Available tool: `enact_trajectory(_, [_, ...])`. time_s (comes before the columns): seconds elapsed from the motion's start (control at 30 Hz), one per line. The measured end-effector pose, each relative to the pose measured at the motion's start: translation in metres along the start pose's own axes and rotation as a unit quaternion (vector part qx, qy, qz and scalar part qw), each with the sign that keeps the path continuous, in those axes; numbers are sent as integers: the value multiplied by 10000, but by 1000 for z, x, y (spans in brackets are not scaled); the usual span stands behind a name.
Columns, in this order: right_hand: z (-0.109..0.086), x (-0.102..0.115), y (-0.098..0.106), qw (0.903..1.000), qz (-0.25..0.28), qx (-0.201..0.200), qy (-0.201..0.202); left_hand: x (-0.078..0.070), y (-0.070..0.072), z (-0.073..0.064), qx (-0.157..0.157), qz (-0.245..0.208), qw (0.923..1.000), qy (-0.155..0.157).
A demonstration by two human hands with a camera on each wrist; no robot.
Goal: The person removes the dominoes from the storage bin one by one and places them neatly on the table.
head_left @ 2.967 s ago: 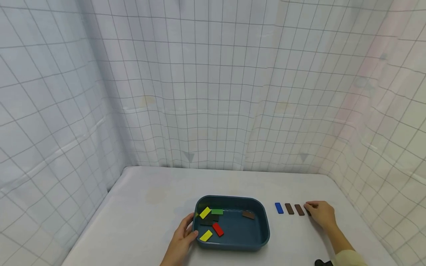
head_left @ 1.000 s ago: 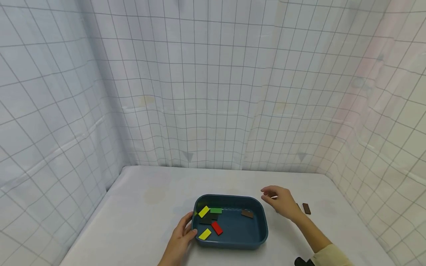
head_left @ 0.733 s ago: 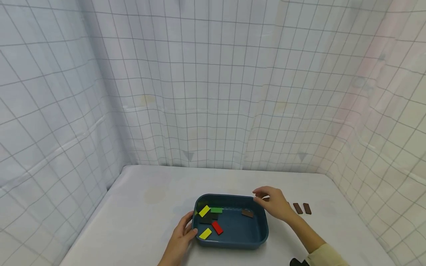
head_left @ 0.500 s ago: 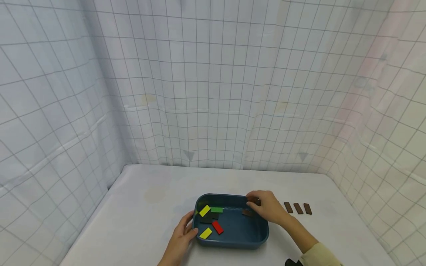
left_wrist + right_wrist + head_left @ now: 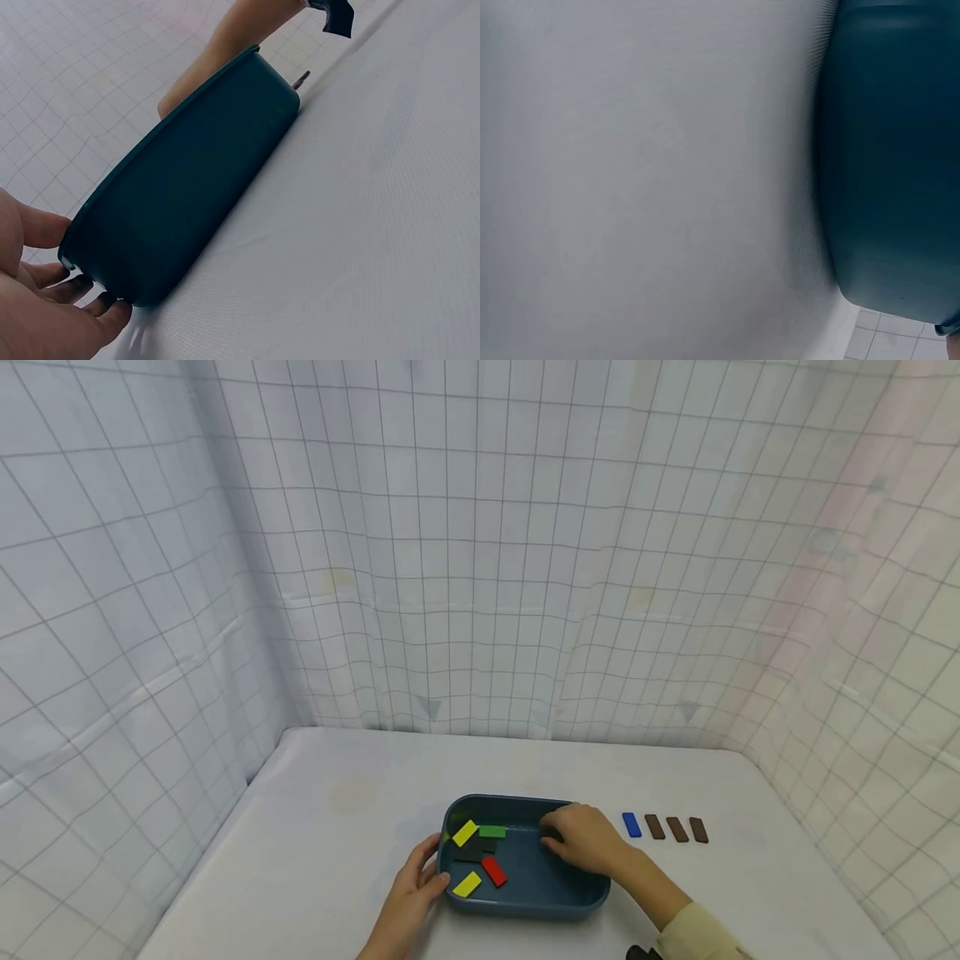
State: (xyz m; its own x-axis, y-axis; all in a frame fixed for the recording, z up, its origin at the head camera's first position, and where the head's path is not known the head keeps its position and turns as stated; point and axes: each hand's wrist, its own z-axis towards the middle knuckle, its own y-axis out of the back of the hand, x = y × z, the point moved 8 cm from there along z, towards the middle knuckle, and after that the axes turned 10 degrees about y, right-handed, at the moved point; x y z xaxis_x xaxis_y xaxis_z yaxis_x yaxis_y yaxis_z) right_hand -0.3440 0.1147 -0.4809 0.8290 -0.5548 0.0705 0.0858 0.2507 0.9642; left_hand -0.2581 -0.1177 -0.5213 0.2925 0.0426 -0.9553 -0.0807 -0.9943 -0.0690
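Note:
A dark teal plastic bin (image 5: 525, 910) sits on the white-covered table. My left hand (image 5: 411, 893) grips its left end, the thumb at the rim and the fingers against the outer wall in the left wrist view. My right hand (image 5: 588, 842) reaches over the right side into the bin, thumb and fingers bent downward. It covers the spot where a brown tile lay; whether the fingers pinch that tile I cannot tell. Loose at the bin's left lie two yellow tiles, one (image 5: 467, 884) nearer me, plus a green tile (image 5: 492, 832), a red tile (image 5: 494, 872) and dark tiles (image 5: 469, 852).
Right of the bin, a row of tiles lies on the table: a blue tile (image 5: 632, 825), then three brown tiles, the last (image 5: 699, 830) farthest right. White grid-patterned curtains (image 5: 480, 568) enclose the back and sides.
My right hand has left the right end of the tile row, moved left over the bin's rim and down inside, hiding the brown tile there. The left hand stays at the bin.

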Motion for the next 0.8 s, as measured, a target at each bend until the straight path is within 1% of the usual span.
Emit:
enact_trajectory(0.2, [2, 0, -3, 9995, -235, 221, 2, 0, 0, 0, -22, 16, 10000, 20])
enact_trajectory(0.3, [2, 1, -3, 9994, -244, 226, 18, 0, 0, 0, -68, 49, 10000, 21])
enact_trajectory(0.43, [3, 1, -2, 9997, -116, 225, 55, -2, 0, 0, -120, 85, 9999, 19])
enact_trajectory(0.6, [3, 1, -3, 9997, 52, 236, 6, -2, 0, -1, -87, 68, 9999, 22])
enact_trajectory(0.8, [2, 2, -3, 9996, -196, 191, 52, 0, 0, 2, -43, 45, 10000, 76])
